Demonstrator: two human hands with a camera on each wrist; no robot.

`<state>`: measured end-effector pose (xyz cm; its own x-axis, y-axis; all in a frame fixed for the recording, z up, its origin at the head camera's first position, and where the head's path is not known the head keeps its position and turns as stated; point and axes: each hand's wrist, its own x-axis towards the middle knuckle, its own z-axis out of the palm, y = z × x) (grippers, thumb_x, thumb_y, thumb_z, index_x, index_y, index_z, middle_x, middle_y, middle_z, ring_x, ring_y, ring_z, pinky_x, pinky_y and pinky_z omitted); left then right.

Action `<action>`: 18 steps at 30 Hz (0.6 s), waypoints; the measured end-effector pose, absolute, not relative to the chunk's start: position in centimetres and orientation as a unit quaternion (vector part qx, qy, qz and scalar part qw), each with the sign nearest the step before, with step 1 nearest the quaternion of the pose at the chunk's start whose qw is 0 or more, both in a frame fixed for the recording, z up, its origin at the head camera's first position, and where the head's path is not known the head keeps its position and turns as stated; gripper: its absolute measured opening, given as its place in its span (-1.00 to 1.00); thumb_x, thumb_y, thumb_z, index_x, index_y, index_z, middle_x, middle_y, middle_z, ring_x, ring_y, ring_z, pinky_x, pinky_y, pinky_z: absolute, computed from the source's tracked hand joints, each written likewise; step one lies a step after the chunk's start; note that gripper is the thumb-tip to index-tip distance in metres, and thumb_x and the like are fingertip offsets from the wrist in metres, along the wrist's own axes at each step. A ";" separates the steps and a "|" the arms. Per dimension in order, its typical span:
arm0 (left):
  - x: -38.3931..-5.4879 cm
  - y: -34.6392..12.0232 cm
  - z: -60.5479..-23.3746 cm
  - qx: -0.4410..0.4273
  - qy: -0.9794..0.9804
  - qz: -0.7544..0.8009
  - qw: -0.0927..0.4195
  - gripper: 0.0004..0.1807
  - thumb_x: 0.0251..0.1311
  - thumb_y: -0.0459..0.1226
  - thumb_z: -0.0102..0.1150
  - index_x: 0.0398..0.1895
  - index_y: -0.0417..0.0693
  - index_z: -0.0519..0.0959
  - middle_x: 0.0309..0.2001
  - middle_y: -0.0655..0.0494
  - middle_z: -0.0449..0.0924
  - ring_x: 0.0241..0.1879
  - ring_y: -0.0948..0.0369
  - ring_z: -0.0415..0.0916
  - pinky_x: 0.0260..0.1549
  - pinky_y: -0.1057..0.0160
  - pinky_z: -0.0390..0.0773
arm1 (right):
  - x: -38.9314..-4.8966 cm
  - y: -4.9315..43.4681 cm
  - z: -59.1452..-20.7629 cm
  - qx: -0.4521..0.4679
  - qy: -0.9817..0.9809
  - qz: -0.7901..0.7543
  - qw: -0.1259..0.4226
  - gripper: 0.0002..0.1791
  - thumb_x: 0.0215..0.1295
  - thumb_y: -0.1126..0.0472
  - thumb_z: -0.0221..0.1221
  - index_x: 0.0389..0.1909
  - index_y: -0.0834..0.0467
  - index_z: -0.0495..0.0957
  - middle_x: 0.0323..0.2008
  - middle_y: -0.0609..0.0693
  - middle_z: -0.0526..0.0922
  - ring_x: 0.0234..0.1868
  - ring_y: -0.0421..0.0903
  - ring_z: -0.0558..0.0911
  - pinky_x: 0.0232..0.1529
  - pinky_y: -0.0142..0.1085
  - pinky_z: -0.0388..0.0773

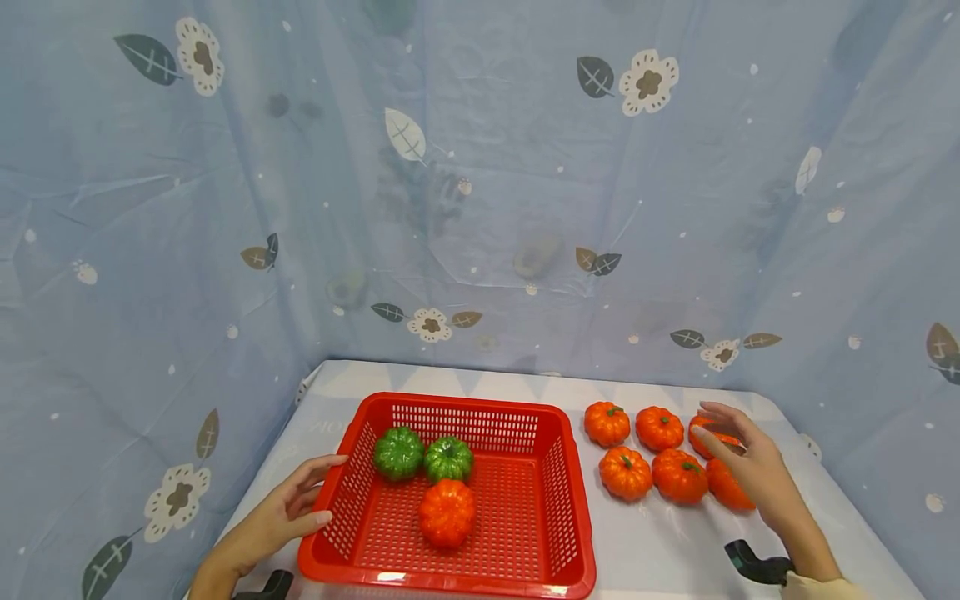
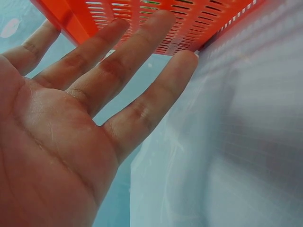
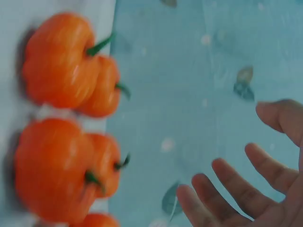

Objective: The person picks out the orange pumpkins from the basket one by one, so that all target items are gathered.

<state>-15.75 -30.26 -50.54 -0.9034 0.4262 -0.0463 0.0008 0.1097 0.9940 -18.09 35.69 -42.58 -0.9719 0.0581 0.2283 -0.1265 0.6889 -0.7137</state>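
My left hand (image 1: 281, 512) is at the left side of a red plastic basket (image 1: 459, 406), fingers spread and fairly straight along its wall. The left wrist view shows the open palm (image 2: 52, 137) below the slotted basket wall (image 2: 189, 23). Inside the basket lie two green mini pumpkins (image 1: 398, 454) and one orange mini pumpkin (image 1: 447, 513). My right hand (image 1: 761, 471) hovers over the right end of several orange mini pumpkins (image 1: 679, 477), overlapping two of them. Its fingers are spread with nothing between them, also in the right wrist view (image 3: 246, 189).
The orange pumpkins stand in two rows right of the basket on a white table (image 1: 645, 550). A blue curtain (image 1: 510, 208) with flowers and leaves hangs behind the table and along both sides. Black wrist mounts (image 1: 757, 562) sit on both arms.
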 end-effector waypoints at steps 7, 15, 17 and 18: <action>-15.7 -30.2 -50.6 0.138 0.727 0.652 0.166 -0.28 0.46 -0.39 0.09 0.60 -0.02 0.08 0.54 -0.38 -0.04 0.36 -0.24 0.31 0.06 0.00 0.66 | -19.1 31.0 -41.4 0.099 -0.905 0.405 0.086 -0.36 0.47 -0.04 0.24 0.47 0.08 0.35 0.25 0.12 0.57 0.21 0.11 0.56 0.01 -0.60 0.47; -15.7 -30.1 -50.5 0.142 0.730 0.648 0.161 -0.28 0.45 -0.39 0.09 0.60 -0.03 0.08 0.52 -0.38 0.00 0.35 -0.26 0.31 0.05 0.01 0.66 | -20.7 26.1 -41.2 0.175 -0.888 0.418 0.072 -0.41 0.40 -0.05 0.31 0.39 -0.02 0.43 0.24 0.02 0.59 0.17 0.07 0.61 0.08 -0.24 0.64; -15.7 -30.1 -50.5 0.141 0.731 0.648 0.158 -0.28 0.45 -0.40 0.10 0.59 -0.03 0.09 0.51 -0.38 0.02 0.35 -0.27 0.31 0.05 0.01 0.66 | -21.0 24.8 -41.1 0.189 -0.882 0.428 0.062 -0.41 0.39 -0.07 0.31 0.38 -0.03 0.44 0.23 -0.01 0.59 0.15 0.08 0.62 0.03 -0.23 0.67; -15.7 -30.1 -50.5 0.141 0.732 0.648 0.157 -0.28 0.44 -0.39 0.11 0.59 -0.03 0.10 0.51 -0.38 0.03 0.35 -0.28 0.31 0.05 0.01 0.67 | -21.2 24.2 -41.0 0.196 -0.878 0.433 0.058 -0.40 0.38 -0.08 0.32 0.38 -0.03 0.45 0.23 -0.02 0.59 0.14 0.08 0.63 0.02 -0.24 0.67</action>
